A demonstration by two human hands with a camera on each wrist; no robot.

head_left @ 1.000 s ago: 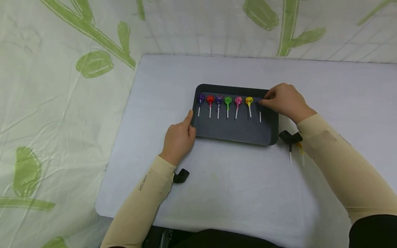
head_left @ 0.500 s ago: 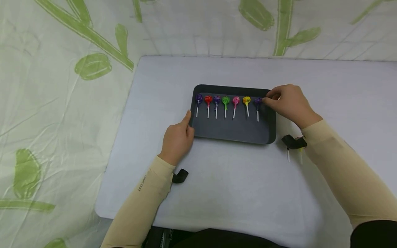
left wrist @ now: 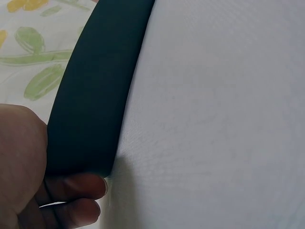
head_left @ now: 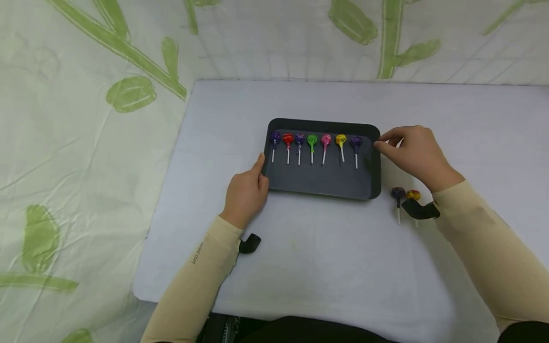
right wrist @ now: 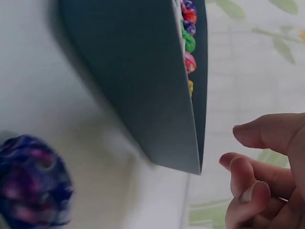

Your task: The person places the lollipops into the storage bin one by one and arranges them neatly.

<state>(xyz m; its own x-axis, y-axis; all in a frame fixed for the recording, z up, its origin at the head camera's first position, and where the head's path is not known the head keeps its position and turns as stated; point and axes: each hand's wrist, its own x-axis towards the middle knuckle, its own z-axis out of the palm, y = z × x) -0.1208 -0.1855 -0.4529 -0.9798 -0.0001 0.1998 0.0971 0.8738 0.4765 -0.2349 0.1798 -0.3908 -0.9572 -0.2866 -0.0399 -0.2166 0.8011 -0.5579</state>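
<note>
A dark grey tray [head_left: 321, 183] lies on the table with several wrapped lollipops in a row, sticks toward the person. At the row's right end is a purple lollipop [head_left: 356, 142], beside a yellow lollipop [head_left: 340, 139]. My left hand [head_left: 246, 194] holds the tray's near left corner, index finger along its left side; in the left wrist view, other fingers [left wrist: 78, 187] curl at the tray's end. Just off the tray's right edge, my right hand [head_left: 418, 155] holds nothing. Its thumb and fingers are apart in the right wrist view.
Right of the tray, a dark purple lollipop [head_left: 398, 193] and a yellow-and-red lollipop [head_left: 413, 194] lie on the white tabletop [head_left: 309, 257]. A black wrist mount [head_left: 420, 209] partly covers the second. Leaf-patterned cloth [head_left: 86, 157] surrounds the table's left and back.
My right hand has let go of the rightmost purple lollipop and moved right, off the tray. Both loose lollipop heads have come into view. The left hand keeps its place.
</note>
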